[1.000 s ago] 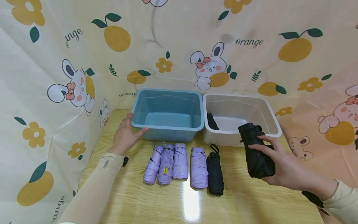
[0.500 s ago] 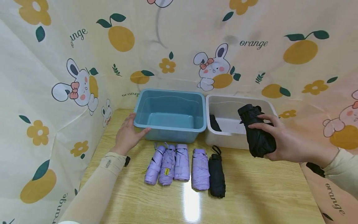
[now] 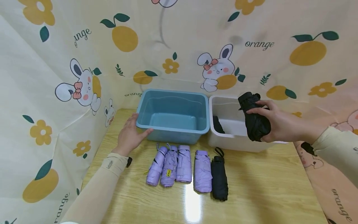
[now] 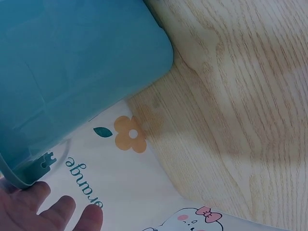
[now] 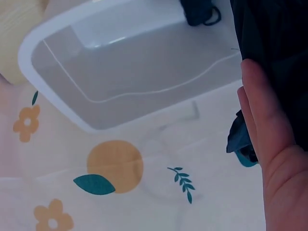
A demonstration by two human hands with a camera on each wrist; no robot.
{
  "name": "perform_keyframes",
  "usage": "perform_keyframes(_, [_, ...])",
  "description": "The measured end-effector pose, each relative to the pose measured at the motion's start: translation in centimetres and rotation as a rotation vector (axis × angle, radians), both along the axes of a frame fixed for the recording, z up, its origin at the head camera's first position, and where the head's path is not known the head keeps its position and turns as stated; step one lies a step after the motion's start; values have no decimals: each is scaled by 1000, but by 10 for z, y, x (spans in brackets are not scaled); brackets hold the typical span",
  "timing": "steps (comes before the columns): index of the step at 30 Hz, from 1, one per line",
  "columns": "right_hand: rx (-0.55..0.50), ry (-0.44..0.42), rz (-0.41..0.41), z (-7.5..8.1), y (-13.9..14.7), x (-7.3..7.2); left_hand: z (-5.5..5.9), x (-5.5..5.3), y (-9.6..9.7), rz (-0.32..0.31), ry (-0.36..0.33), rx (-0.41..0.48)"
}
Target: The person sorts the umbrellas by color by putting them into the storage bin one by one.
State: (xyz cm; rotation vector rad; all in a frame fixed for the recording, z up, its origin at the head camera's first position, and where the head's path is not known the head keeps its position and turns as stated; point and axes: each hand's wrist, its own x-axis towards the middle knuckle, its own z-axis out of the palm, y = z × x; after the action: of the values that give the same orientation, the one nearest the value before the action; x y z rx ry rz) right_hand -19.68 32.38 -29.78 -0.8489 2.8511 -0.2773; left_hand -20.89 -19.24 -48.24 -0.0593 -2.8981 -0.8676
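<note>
My right hand grips a folded black umbrella, holding it above the front rim of the white bin, handle end up and tilted. In the right wrist view this umbrella fills the upper right beside the fingers. Another black umbrella lies inside the white bin at its left end. At the front left corner of the blue bin, my left hand touches the rim with relaxed fingers, its thumb along the front. The left wrist view has those fingers just under the rim.
Several folded purple umbrellas lie in a row on the wooden table before the bins. A black umbrella with a wrist loop ends the row at the right. Behind the bins hangs a printed cloth. The bins stand side by side.
My right hand has raised the black umbrella from in front of the white bin to over its rim. The left hand stays at the blue bin. The head view has shifted slightly.
</note>
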Motion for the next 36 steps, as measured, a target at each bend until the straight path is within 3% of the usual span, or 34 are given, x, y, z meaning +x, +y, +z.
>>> perform_keyframes(10, [21, -64, -53, -19, -10, -34, -5, 5, 2, -4, -20, 3])
perform_keyframes(19, [56, -126, -95, -36, -16, -64, -5, 4, 1, -7, 9, 2])
perform_keyframes(30, [57, -247, -109, -52, -19, -82, -2, 1, 1, -3, 22, -9])
perform_keyframes(36, [50, -266, -107, -58, -22, -90, 0, 1, 0, -8, 31, -10])
